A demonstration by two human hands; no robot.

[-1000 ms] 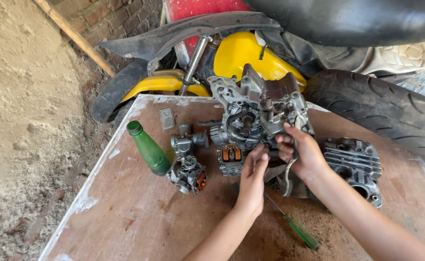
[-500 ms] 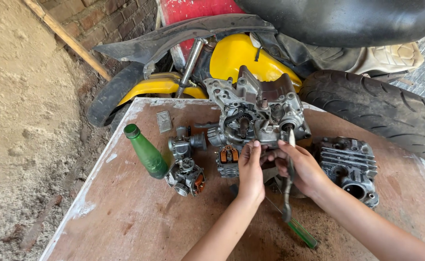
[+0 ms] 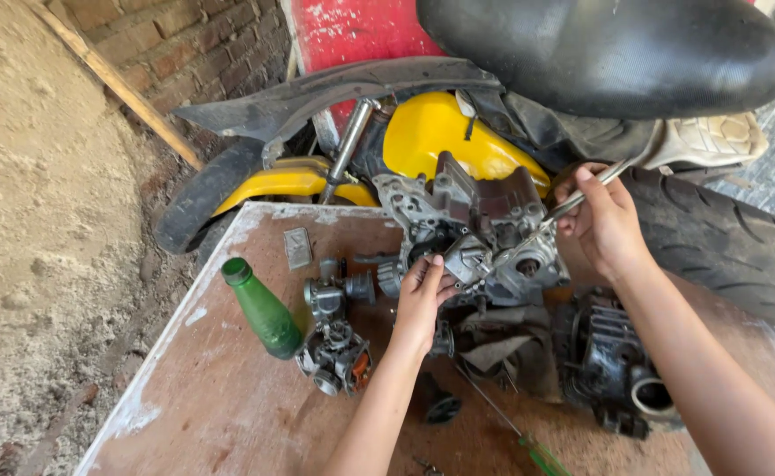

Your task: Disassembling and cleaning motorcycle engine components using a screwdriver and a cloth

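The left hand (image 3: 422,295) grips the front edge of the grey engine casing (image 3: 475,234), which stands on the table (image 3: 220,397) between a carburettor (image 3: 334,330) and a finned cylinder (image 3: 612,353). The right hand (image 3: 603,220) clasps a thin metal rod (image 3: 572,203) just above the casing's right side.

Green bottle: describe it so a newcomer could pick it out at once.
Start at the brown table in front of the yellow motorcycle. Near its left edge the green bottle stands tilted, open-necked, beside the grey carburetor. It is the only green glass thing among dull metal engine parts, left of the left hand.
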